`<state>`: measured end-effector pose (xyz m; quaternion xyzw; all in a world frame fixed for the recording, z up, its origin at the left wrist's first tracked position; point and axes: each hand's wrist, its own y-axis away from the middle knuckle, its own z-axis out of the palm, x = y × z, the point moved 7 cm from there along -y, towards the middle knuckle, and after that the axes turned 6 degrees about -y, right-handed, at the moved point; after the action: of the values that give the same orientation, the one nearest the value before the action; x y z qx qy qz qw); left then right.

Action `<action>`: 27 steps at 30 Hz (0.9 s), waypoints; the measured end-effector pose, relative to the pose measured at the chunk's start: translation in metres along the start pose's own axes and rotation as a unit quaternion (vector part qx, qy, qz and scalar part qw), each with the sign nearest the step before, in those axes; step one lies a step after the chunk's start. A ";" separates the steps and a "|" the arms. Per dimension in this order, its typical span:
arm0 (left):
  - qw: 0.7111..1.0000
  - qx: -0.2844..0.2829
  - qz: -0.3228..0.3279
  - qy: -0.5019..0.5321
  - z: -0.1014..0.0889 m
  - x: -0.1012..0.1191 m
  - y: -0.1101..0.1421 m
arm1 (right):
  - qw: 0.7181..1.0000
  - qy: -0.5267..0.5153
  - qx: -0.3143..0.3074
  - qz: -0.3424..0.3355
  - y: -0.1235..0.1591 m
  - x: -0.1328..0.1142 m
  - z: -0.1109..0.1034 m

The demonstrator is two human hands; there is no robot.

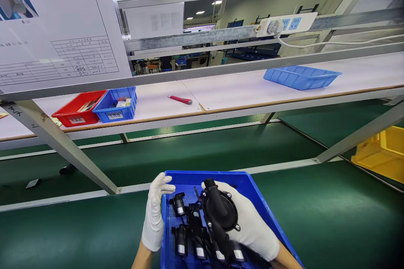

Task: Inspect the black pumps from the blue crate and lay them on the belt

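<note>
Gloved in white, my right hand [252, 227] grips a black water pump [221, 210] with a round housing, screws and a threaded port pointing up. It is held over a blue tray [208, 175]. Inside the tray lie several more black pumps [180, 235] with white labels and dark cables, partly hidden by the held one. At the tray's left rim is my left hand [156, 210], also in a white glove, its fingers apart and holding nothing. Whether it touches the rim I cannot tell.
A green work surface [78, 231] lies around the tray. On the shelf beyond are a red bin [78, 111], a blue bin [116, 107], a red utility knife [179, 99] and a tilted blue tray [301, 77]. A yellow crate [378, 151] stands right; a slanted metal post [69, 155] rises left.
</note>
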<state>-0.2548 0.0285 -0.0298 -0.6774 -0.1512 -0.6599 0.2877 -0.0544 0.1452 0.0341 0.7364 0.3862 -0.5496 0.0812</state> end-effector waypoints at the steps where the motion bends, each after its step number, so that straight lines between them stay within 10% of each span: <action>1: 1.000 -0.004 -0.002 -0.001 0.000 -0.001 0.000 | 1.000 -0.001 0.000 0.003 0.000 0.000 -0.001; 27: 0.999 -0.027 -0.044 0.019 -0.014 -0.041 -0.009 | 0.996 -0.082 -0.005 0.030 0.011 0.023 -0.007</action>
<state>-0.2742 0.0344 -0.0686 -0.6651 -0.1575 -0.6883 0.2431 -0.0395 0.1525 0.0129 0.6998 0.3586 -0.6033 0.1332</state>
